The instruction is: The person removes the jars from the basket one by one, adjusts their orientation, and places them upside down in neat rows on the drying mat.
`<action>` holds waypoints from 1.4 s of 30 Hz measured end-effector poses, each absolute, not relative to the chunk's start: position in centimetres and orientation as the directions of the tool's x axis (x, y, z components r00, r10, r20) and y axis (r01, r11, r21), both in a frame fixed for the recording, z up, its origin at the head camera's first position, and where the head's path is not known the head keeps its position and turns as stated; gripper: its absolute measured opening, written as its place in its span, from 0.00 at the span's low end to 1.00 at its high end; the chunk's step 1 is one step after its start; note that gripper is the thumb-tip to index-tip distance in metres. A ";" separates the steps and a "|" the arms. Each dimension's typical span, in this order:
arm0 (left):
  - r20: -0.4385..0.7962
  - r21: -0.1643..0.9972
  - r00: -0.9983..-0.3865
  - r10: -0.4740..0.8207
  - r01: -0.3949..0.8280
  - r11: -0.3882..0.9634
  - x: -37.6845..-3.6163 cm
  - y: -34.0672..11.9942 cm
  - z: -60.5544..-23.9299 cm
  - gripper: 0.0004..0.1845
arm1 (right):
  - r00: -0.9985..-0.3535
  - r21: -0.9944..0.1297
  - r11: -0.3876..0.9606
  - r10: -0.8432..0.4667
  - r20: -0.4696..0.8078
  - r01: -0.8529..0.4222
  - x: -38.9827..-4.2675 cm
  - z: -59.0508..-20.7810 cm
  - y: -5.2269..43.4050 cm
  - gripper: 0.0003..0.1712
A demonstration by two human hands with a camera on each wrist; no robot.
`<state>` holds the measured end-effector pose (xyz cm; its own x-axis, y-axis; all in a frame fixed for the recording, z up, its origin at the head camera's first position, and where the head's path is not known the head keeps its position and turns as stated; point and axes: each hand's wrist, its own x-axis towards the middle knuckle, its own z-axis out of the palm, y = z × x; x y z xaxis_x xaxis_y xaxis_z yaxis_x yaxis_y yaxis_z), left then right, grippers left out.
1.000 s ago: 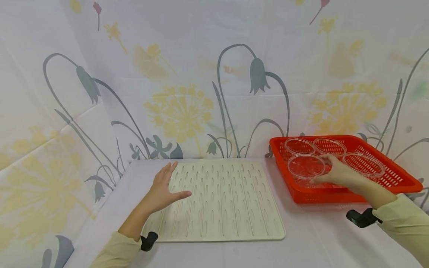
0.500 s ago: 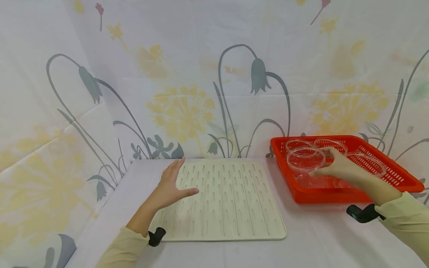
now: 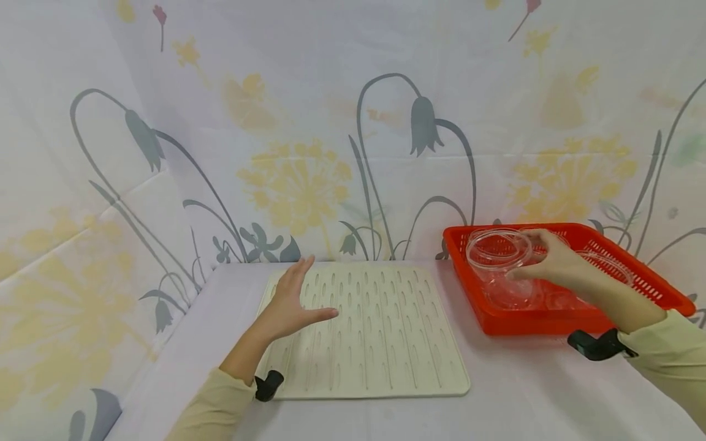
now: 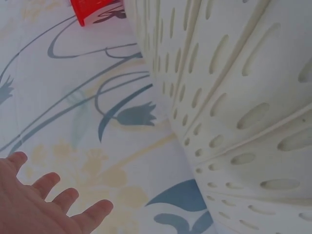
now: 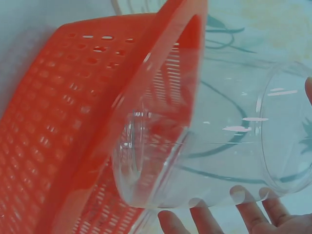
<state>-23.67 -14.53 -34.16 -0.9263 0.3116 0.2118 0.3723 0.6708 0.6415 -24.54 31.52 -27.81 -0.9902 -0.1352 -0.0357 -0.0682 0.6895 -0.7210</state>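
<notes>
A table draped in pale cloth is backed by a flower-printed sheet. On the cloth a large cream mat, ridged and slotted, is laid flat at the centre; its slots are seen close up in the left wrist view. To the right of the mat, just beside it, a red perforated basket is set, with several clear round dishes lying inside. One clear dish is held above the basket's near-left part, tilted, lifted clear of the others. It is gripped by the right hand, with the fingers curled along its rim and the fingertips pressed against its transparent wall in the right wrist view, where the dish is seen against the basket's rim. The left hand is held over the mat's left part, fingers spread and straight, nothing being grasped; whether it touches the mat cannot be told. A black strap is worn at the right wrist.
</notes>
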 end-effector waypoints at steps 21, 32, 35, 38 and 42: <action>0.221 0.666 -0.916 0.335 0.393 0.634 -24.0 -12.3 -33.8 0.59 | -0.979 -0.745 0.642 -0.188 0.073 -0.179 -24.2 -25.8 28.9 0.53; 0.251 0.665 -0.899 0.360 0.430 0.610 -24.3 -10.9 -33.2 0.60 | -0.975 -0.697 0.686 -0.202 0.093 -0.209 -24.0 -24.6 27.1 0.53; 0.257 0.674 -0.895 0.366 0.437 0.596 -24.3 -10.5 -33.1 0.60 | -0.971 -0.700 0.677 -0.216 0.104 -0.226 -24.0 -24.4 26.6 0.53; 0.259 0.686 -0.894 0.367 0.437 0.582 -24.3 -10.3 -33.1 0.60 | -0.967 -0.708 0.666 -0.232 0.103 -0.236 -24.1 -24.6 26.2 0.51; 0.263 0.694 -0.890 0.374 0.443 0.567 -24.4 -9.9 -33.2 0.60 | -0.963 -0.699 0.671 -0.250 0.100 -0.246 -24.3 -24.7 25.6 0.51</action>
